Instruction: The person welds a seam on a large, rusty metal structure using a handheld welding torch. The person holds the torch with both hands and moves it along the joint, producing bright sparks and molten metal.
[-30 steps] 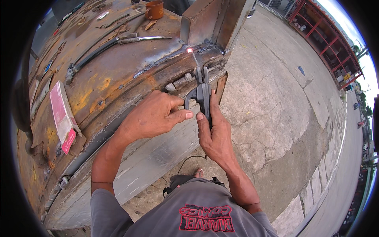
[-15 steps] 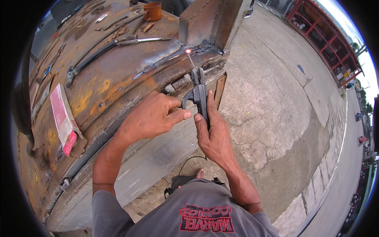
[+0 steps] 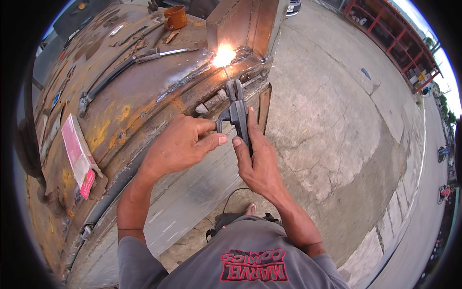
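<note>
My right hand is wrapped round the black handle of a welding electrode holder. Clamped in its jaws is a short, thin welding rod, whose far tip is lost in a bright arc. The arc burns at the foot of an upright steel plate, where it meets the rusty steel bed. My left hand is closed, its curled index finger against the holder's hooked lever and its thumb stretched toward the handle. Its other fingertips are hidden.
A hammer-like tool with a dark handle lies on the bed, near an orange-brown mug. A pink-and-white opened carton rests at the left. Cracked concrete spreads right of the bed's edge; a red shelf frame stands beyond.
The small red glow at the rod's tip has become a bright arc with sparks. In the picture, the holder and both hands sit slightly further left; both grips look the same.
</note>
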Demonstrator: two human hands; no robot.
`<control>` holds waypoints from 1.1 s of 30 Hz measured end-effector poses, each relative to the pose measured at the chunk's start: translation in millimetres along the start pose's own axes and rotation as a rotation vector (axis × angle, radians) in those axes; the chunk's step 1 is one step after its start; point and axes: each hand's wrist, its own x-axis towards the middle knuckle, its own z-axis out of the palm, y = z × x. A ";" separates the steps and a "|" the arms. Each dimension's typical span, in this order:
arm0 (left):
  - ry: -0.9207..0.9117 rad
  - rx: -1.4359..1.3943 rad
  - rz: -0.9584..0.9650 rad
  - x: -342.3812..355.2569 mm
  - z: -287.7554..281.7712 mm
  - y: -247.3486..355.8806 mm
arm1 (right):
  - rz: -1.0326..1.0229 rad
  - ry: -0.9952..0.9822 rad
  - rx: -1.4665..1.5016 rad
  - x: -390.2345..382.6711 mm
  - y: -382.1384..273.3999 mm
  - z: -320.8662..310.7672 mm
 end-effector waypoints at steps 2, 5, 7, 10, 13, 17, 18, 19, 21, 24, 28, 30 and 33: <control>0.031 -0.064 0.052 -0.8 1.7 2.8 | -0.026 0.028 -0.004 -2.3 3.1 0.6; 0.020 -0.077 0.068 -1.0 2.4 4.8 | -0.033 0.044 -0.011 -1.7 5.8 -0.1; 0.018 -0.086 0.071 -1.3 2.3 2.3 | -0.020 0.034 0.002 -0.3 4.2 0.2; 0.007 -0.057 0.055 0.2 1.3 1.5 | -0.014 0.030 0.031 0.3 0.7 -0.9; 0.019 -0.051 0.048 0.9 3.1 0.0 | -0.097 0.083 0.005 2.2 7.8 2.8; 0.024 -0.021 0.049 2.0 4.3 -2.5 | -0.115 0.094 -0.015 2.7 10.5 3.7; 0.026 -0.023 0.049 1.9 4.4 -3.1 | -0.095 0.070 -0.010 2.8 7.0 2.2; 0.027 -0.026 0.046 1.7 3.8 -2.9 | -0.092 0.068 0.000 3.1 5.3 2.0; 0.027 -0.037 0.041 1.4 4.2 -2.5 | -0.086 0.063 0.017 2.9 4.0 1.5; 0.031 -0.016 0.054 1.8 4.2 -3.2 | -0.116 0.075 0.008 3.5 6.5 2.2; 0.025 -0.026 0.043 1.5 3.4 -1.8 | -0.101 0.061 0.003 4.3 6.9 2.3; 0.023 -0.041 0.032 1.7 3.6 -1.3 | -0.087 0.050 0.010 5.3 6.6 1.8; 0.029 -0.014 0.033 1.8 3.0 -2.6 | -0.079 0.035 0.006 7.1 4.5 1.2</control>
